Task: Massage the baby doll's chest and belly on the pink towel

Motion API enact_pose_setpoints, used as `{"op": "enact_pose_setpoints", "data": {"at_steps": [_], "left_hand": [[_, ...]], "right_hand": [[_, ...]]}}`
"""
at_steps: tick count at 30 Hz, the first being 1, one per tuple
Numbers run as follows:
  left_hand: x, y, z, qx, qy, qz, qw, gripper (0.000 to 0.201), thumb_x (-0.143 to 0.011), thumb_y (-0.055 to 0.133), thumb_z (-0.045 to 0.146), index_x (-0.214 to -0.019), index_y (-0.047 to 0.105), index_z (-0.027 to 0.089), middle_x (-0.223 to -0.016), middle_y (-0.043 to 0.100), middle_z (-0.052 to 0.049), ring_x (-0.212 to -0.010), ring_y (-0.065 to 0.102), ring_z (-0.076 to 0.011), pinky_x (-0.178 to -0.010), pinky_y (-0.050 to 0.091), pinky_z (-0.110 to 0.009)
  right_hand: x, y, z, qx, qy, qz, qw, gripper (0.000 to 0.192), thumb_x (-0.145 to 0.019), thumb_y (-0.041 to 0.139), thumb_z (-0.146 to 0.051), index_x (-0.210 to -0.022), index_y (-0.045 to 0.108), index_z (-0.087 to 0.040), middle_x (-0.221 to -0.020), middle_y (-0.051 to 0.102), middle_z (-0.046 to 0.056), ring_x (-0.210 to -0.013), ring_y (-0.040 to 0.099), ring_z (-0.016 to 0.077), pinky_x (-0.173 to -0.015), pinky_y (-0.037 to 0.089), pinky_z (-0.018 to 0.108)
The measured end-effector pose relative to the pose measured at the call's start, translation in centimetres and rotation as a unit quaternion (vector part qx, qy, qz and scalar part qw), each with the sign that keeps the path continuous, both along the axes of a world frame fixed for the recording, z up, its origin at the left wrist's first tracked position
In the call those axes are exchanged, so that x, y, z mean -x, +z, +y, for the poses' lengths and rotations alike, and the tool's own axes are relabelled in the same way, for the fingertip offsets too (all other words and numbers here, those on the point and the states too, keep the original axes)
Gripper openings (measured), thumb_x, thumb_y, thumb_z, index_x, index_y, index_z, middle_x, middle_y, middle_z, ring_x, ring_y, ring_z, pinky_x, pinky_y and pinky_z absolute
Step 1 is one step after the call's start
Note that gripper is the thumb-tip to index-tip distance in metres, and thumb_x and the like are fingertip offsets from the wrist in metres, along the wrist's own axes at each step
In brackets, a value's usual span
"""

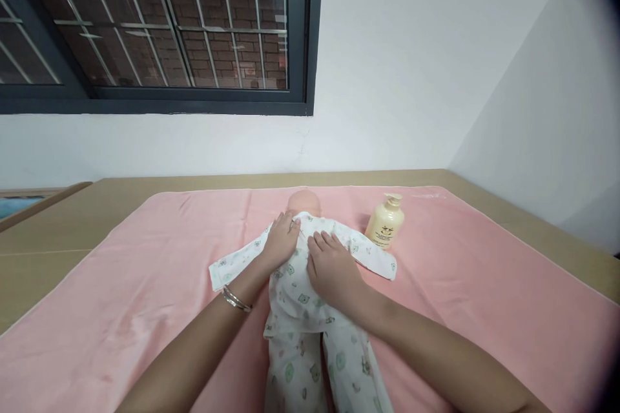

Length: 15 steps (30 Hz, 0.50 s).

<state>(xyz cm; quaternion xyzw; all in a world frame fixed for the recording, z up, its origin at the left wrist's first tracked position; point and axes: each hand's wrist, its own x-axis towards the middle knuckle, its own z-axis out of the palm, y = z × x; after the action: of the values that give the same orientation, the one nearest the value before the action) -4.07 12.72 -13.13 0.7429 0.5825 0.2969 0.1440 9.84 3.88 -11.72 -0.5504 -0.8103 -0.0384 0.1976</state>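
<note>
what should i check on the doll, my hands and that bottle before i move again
1. Left hand flat on the upper back of the baby doll in white printed pyjamas: ok.
2. Right hand flat on the doll's mid back, fingers spread: ok.
3. Doll lying face down, bare head pointing away, fully on the pink towel-like cloth: ok.
4. Cream pump bottle upright, close to the doll's sleeve; whether they touch: cannot tell.
5. Silver bangle on the left wrist clear of the pyjama fabric: ok.
6. Doll's feet, cut off by the frame edge: cannot tell.
</note>
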Motion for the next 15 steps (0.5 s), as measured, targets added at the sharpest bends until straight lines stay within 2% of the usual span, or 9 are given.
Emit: {"op": "enact_pose_setpoints", "data": {"at_steps": [2,5,9,12,15], "left_hand": [[-0.2,0.1,-0.1,-0.018,-0.005,0.021,1.0,0.052,-0.095,0.028,0.037,-0.138,0.043,0.01,-0.147,0.04,-0.017,-0.14,0.03,-0.0302,-0.111,0.028,-0.051],[-0.7,0.3,-1.4,-0.051,-0.021,0.076,0.996,0.049,-0.096,0.027,0.029,-0.137,0.045,0.009,-0.145,0.043,-0.016,-0.139,0.034,-0.0294,-0.112,0.028,-0.049],[-1.2,0.7,-3.9,-0.108,-0.011,0.161,0.981,0.045,-0.094,0.031,0.02,-0.131,0.051,0.005,-0.136,0.053,-0.02,-0.131,0.046,-0.0284,-0.109,0.034,-0.044],[-1.4,0.8,-5.6,-0.134,-0.001,0.218,0.967,0.042,-0.087,0.038,0.012,-0.125,0.055,0.002,-0.129,0.058,-0.023,-0.124,0.052,-0.03,-0.105,0.039,-0.044],[-1.4,0.8,-6.1,-0.148,0.008,0.224,0.963,0.042,-0.081,0.042,0.007,-0.119,0.058,0.001,-0.123,0.062,-0.023,-0.118,0.057,-0.0316,-0.103,0.041,-0.045]], "right_hand": [[-0.5,0.1,1.1,0.006,0.002,0.035,0.999,0.046,-0.095,0.033,-0.025,-0.132,0.052,-0.007,-0.138,0.051,0.017,-0.132,0.041,0.0293,-0.113,0.025,0.044],[-1.8,0.0,4.1,0.037,0.011,0.092,0.995,0.048,-0.097,0.029,-0.029,-0.136,0.048,-0.01,-0.145,0.044,0.014,-0.138,0.034,0.0253,-0.113,0.027,0.042],[-3.1,-0.6,7.0,0.075,0.02,0.124,0.989,0.055,-0.097,0.031,-0.034,-0.144,0.035,-0.006,-0.15,0.034,0.017,-0.141,0.028,0.0246,-0.115,0.022,0.042],[-3.2,-0.8,7.2,0.074,0.021,0.117,0.99,0.055,-0.096,0.032,-0.031,-0.144,0.034,-0.005,-0.151,0.033,0.017,-0.141,0.027,0.0251,-0.115,0.022,0.042],[-2.6,-0.6,5.8,0.056,0.012,0.098,0.994,0.051,-0.095,0.031,-0.025,-0.141,0.039,-0.004,-0.147,0.039,0.017,-0.139,0.032,0.025,-0.114,0.024,0.042]]}}
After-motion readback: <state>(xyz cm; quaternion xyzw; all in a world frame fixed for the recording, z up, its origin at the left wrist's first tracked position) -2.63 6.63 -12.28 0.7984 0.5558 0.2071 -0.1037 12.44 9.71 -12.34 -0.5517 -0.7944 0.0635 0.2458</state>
